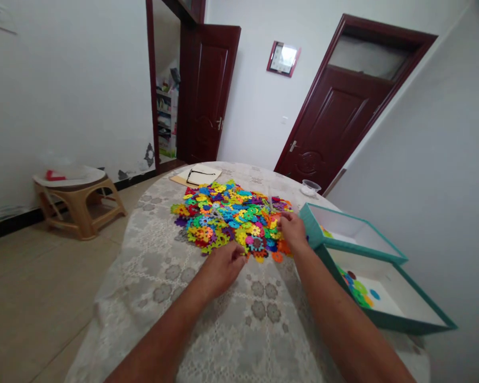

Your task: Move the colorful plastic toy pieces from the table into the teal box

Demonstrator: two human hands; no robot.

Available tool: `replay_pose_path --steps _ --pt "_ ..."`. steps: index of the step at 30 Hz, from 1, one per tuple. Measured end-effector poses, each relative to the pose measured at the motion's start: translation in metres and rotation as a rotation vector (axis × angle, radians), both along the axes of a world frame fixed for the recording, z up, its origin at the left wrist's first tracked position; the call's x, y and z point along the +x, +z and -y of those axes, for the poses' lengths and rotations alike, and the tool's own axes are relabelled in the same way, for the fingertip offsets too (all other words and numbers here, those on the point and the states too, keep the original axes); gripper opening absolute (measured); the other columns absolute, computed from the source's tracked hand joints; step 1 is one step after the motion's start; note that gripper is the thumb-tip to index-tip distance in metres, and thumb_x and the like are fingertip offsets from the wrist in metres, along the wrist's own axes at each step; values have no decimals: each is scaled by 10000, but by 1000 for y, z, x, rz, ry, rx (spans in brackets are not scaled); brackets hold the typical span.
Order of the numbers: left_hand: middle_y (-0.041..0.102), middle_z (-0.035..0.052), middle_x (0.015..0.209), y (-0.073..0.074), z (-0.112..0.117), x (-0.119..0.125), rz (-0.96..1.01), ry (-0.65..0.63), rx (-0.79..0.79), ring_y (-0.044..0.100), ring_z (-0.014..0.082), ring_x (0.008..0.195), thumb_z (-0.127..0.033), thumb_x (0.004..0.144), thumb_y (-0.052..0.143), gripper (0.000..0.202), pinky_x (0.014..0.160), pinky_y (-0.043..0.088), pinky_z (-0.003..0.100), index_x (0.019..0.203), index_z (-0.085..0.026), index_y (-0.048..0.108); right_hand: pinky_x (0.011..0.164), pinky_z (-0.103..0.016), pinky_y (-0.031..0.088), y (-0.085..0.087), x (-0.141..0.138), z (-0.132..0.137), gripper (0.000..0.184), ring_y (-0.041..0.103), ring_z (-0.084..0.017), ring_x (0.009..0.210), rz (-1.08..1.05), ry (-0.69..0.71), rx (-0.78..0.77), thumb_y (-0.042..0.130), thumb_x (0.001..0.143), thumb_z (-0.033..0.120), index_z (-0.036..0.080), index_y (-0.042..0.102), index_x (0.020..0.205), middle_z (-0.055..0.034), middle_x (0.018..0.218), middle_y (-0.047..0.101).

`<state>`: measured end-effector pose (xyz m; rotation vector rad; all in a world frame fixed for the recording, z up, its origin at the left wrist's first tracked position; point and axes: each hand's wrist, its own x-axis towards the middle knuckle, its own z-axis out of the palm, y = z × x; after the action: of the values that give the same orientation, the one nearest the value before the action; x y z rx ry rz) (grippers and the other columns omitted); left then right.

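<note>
A heap of flat plastic gear pieces [227, 213] in many colours lies on the round table's lace cloth. My left hand [224, 264] rests at the near edge of the heap, fingers curled in and thumb close to them. Whatever it may hold is too small to make out. At the heap's right side is my right hand [292, 229], its fingers closed together near some orange pieces; what is between them is hidden. A dark gear piece [257, 244] and an orange piece [277, 257] lie between the two hands.
Two teal-edged boxes stand at the right: the nearer box [407, 260] and the farther box [363, 218], each with some pieces inside. Glasses [197, 173] lie on paper behind the heap. A clear plastic bowl [311, 186] sits at the far right edge. A stool [80, 202] stands left.
</note>
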<state>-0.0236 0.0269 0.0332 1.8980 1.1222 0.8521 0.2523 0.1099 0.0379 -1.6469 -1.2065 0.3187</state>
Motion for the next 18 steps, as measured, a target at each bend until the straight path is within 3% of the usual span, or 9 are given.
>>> replay_pose_path --steps 4,8,12,18 --pt "738 33 910 1 -15 -8 -22 61 30 646 189 842 -265 908 563 168 750 439 287 972 -200 704 834 -373 559 -27 -18 33 294 695 -237 876 205 106 -60 549 855 302 181 746 1037 -82 993 745" --pt "745 36 940 -2 -25 -8 -39 101 41 648 187 857 -239 893 576 158 763 446 286 968 -191 708 998 -389 501 -38 -40 61 314 644 -251 1086 573 327 -9 581 919 293 181 701 1187 -116 1157 698" --pt "743 43 934 -5 -24 0 -92 92 51 650 185 857 -207 895 581 137 756 441 281 942 -181 707 934 -373 520 -44 -54 72 392 621 -255 1081 724 360 -56 656 918 305 214 641 1299 -132 1241 615" --pt "756 65 968 -7 -18 9 -181 76 46 671 199 876 -227 928 589 162 739 426 284 1025 -182 710 898 -351 506 -42 -54 81 232 615 -240 1032 698 415 -104 672 908 261 220 666 1136 -92 1116 615"
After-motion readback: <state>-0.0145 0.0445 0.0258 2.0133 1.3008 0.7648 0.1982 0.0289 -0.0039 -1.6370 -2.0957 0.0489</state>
